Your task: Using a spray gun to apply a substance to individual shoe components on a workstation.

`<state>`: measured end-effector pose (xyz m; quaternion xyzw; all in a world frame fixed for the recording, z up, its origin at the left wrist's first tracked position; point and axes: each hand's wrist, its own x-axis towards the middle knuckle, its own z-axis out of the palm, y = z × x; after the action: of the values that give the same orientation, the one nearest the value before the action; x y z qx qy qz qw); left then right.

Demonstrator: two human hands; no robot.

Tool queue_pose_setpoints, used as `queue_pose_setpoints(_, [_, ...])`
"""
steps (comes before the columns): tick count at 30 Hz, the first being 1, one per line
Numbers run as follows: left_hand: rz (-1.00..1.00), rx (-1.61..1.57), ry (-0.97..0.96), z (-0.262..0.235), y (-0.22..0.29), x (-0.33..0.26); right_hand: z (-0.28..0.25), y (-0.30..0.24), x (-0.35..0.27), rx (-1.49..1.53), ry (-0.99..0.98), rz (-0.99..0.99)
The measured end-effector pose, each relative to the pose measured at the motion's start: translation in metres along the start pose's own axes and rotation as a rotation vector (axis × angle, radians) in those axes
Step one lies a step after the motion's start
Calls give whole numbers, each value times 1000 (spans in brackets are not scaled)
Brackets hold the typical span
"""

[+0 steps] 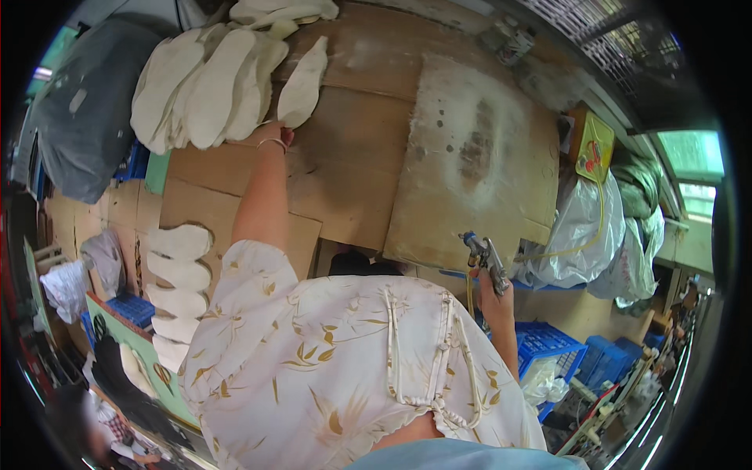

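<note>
My left hand (279, 135) reaches far across the cardboard-covered table and is closed on the near end of a single cream insole (304, 86). Left of it lies a thick spread of similar cream insoles (210, 94), overlapping in piles. My right hand (495, 291), low on the right near the table's front edge, is wrapped round a metal spray gun (487, 254) with a yellowish hose. In front of the gun is a cardboard sheet (446, 204) with a whitish crust and dark spots, and nothing lies on it.
A row of cream insoles (178, 290) overlaps at the left. A dark covered bundle (94, 102) stands at the far left. To the right are a yellow tin (593, 145), plastic bags (576, 235) and a blue crate (548, 345). Another person (110, 423) is at the lower left.
</note>
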<state>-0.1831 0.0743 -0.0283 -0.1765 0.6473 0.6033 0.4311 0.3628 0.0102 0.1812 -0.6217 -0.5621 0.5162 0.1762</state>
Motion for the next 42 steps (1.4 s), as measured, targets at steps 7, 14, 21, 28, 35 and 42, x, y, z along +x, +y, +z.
queue_pose_setpoints(7, [345,-176,-583,104,33,-79,-12,10,-8,50,79,-6])
queue_pose_setpoints(14, [449,-197,-757,240,87,-155,-27,35,-8,153,93,-108])
queue_pose_setpoints(21, [402,-195,-858,299,-23,-227,-58,62,-23,169,147,-112])
queue_pose_setpoints(28, [-35,-66,-688,229,-253,-212,-99,60,-26,268,176,-44])
queue_pose_setpoints(35, [-108,294,-379,198,-302,-245,-126,37,-7,263,185,-138])
queue_pose_setpoints(42, [-116,522,-395,200,-294,-246,-110,23,16,-10,22,-288])
